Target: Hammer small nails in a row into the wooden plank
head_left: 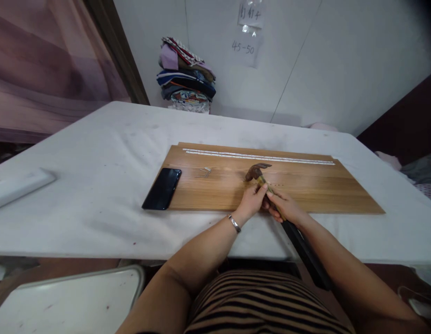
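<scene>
A long wooden board lies flat on the white table. My right hand is closed round a claw hammer high on its handle, the dark grip trailing back past my wrist. The hammer head rests low over the board. My left hand pinches its fingertips together right under the hammer head, on something too small to make out. A row of small dots runs to the right of the hammer head. Several loose nails lie on the board to the left.
A black phone rests on the board's left end. A white ruler strip runs along the board's far edge. Folded clothes are stacked at the wall. A white bar lies at the table's left. A white chair seat stands near left.
</scene>
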{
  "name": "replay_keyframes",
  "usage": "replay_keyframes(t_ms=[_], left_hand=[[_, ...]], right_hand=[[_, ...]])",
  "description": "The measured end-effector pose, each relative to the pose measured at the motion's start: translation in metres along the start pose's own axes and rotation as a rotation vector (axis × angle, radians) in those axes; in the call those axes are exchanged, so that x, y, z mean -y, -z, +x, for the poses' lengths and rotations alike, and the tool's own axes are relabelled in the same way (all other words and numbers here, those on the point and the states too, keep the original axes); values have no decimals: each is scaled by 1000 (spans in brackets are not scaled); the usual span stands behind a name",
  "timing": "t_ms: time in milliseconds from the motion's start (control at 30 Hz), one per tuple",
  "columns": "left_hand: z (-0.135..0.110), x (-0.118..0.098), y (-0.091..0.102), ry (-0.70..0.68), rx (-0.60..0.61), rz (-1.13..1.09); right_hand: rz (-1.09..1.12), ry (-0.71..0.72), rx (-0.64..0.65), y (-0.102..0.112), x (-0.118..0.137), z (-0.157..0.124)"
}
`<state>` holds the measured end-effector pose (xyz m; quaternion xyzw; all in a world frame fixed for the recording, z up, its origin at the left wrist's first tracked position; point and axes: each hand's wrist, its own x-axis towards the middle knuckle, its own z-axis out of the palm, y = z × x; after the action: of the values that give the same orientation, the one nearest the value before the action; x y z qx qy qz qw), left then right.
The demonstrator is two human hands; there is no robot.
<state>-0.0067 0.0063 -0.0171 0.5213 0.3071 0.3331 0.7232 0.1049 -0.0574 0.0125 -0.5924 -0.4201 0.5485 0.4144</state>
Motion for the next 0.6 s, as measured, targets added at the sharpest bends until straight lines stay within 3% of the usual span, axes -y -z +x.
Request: replay_keyframes(t_ms=[600], left_hand=[[1, 3, 1, 12, 0, -2]], right_hand=[[-4, -1, 1, 1, 0, 0]])
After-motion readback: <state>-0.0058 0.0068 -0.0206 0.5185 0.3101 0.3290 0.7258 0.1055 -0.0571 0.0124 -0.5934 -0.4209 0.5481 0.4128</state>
